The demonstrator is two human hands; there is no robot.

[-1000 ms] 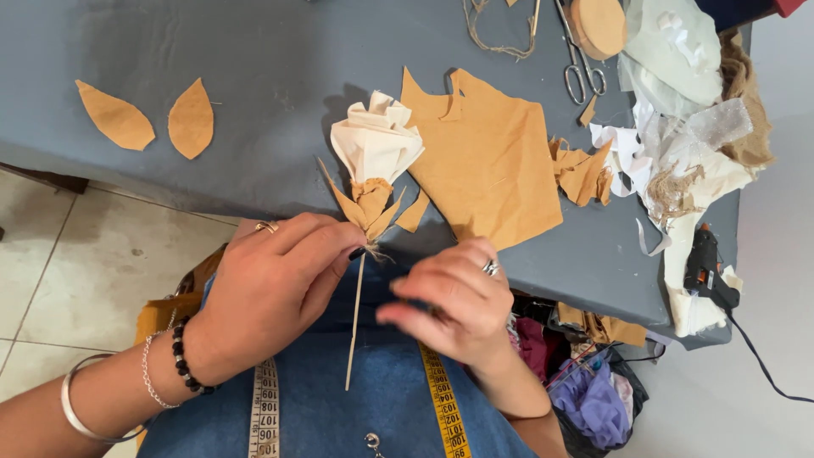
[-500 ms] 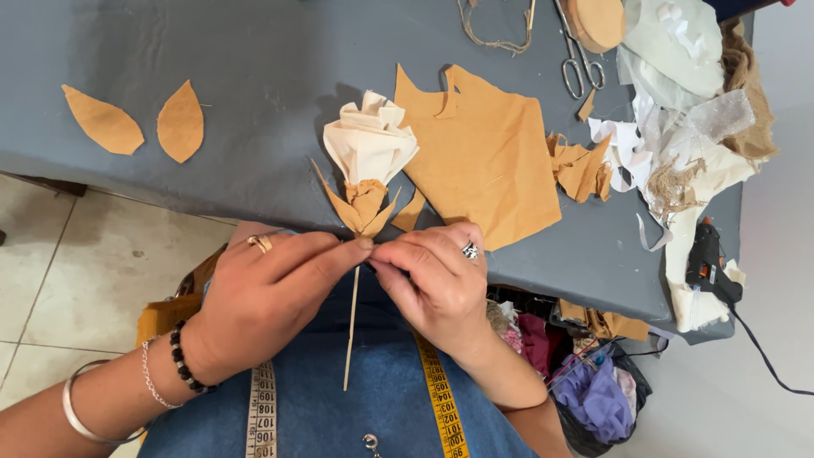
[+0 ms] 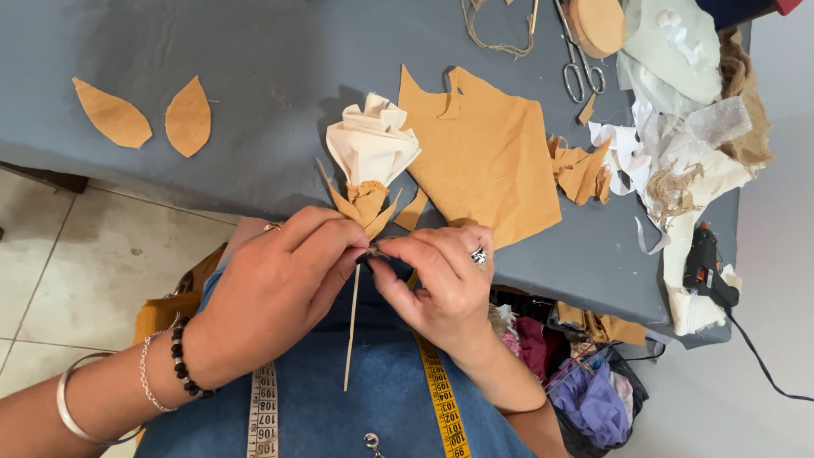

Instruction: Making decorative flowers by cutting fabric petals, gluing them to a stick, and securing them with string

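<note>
Both hands meet at the table's near edge, just below a cloth flower (image 3: 371, 153) made of cream folds with tan sepals under it. The left hand (image 3: 275, 284) is clenched around the flower's base, fingers curled over the top of a thin wooden stick (image 3: 351, 326) that hangs straight down toward six o'clock over the person's blue lap. The right hand (image 3: 441, 280), a ring on one finger, pinches at the same spot from the three o'clock side, fingertips touching the left hand's; what it grips there is too small to tell, perhaps a thread.

The flower head leans away toward twelve o'clock and lies on the grey table (image 3: 254, 51). Just beside it at two o'clock lies a large tan fabric sheet (image 3: 479, 157) with notched cut-outs along its top. Well apart, at ten o'clock, two tan leaf-shaped cut-outs (image 3: 148, 119) lie side by side. Small tan scraps (image 3: 581, 170) sit at three o'clock from the sheet.

At one o'clock lie scissors (image 3: 581, 59) with a round wooden disc (image 3: 598, 24) touching them. Farther right is a heap of white and pale green cloth (image 3: 678, 110). A black glue gun (image 3: 705, 267) rests at the table's right corner on a pale strip, its cord trailing off. No package or label shows. A yellow measuring tape (image 3: 437, 390) hangs down the person's front.
</note>
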